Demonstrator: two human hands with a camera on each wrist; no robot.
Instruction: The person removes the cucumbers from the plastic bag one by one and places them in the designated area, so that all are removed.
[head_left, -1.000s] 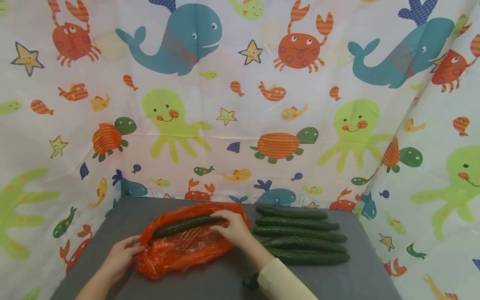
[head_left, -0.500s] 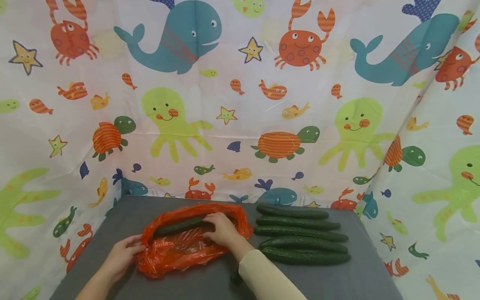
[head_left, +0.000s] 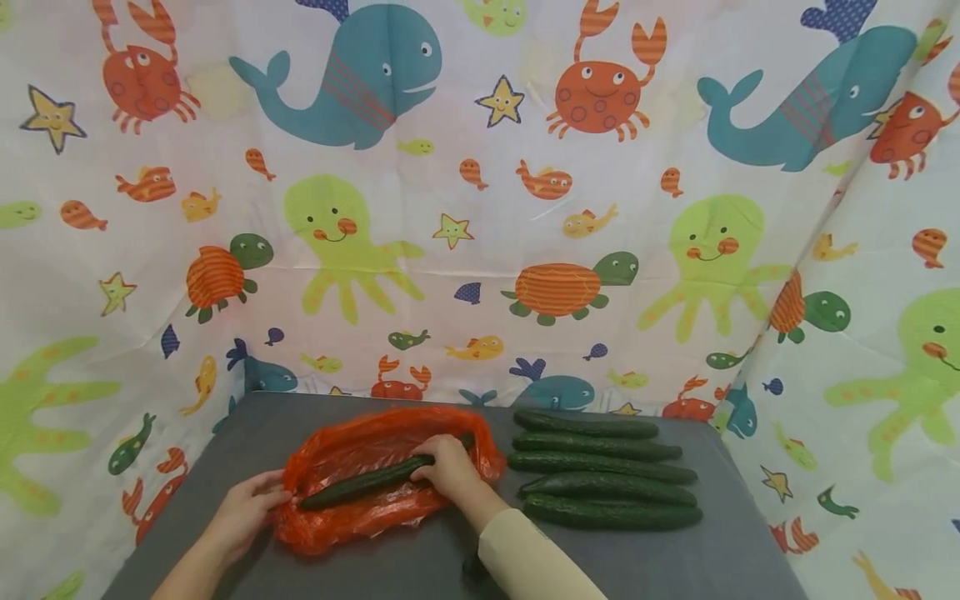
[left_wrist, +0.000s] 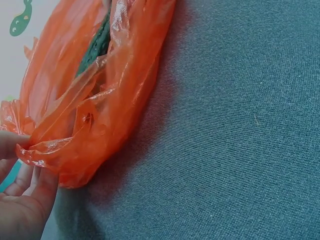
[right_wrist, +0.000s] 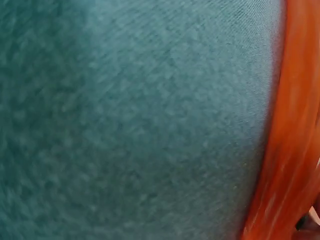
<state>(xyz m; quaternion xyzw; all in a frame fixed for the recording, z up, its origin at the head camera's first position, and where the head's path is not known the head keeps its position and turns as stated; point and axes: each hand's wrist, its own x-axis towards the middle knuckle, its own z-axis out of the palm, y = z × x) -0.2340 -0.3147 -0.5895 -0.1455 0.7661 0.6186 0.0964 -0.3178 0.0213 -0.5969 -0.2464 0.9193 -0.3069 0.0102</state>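
Observation:
A red-orange plastic bag (head_left: 318,533) lies spread open on the grey table, its rim rolled outward. My left hand (head_left: 247,510) pinches the bag's left end between thumb and fingers, also clear in the left wrist view, where the bag's gathered edge (left_wrist: 47,150) shows. Inside the bag a dark green cucumber (head_left: 363,483) slants up to the right. With fingers curled over its right part, my right hand (head_left: 452,473) grips it. Only a sliver of that hand shows at the corner of the right wrist view, beside the bag (right_wrist: 290,140).
Several cucumbers (head_left: 607,462) lie side by side in a row right of the bag. A small dark object (head_left: 474,567) sits partly under the right sleeve. A sea-animal printed curtain (head_left: 465,250) encloses the grey table (head_left: 735,542) at the back and sides.
My right hand slid left, then moved the cucumber from the bag's far side toward the near side. The left hand stays at the bag's left end.

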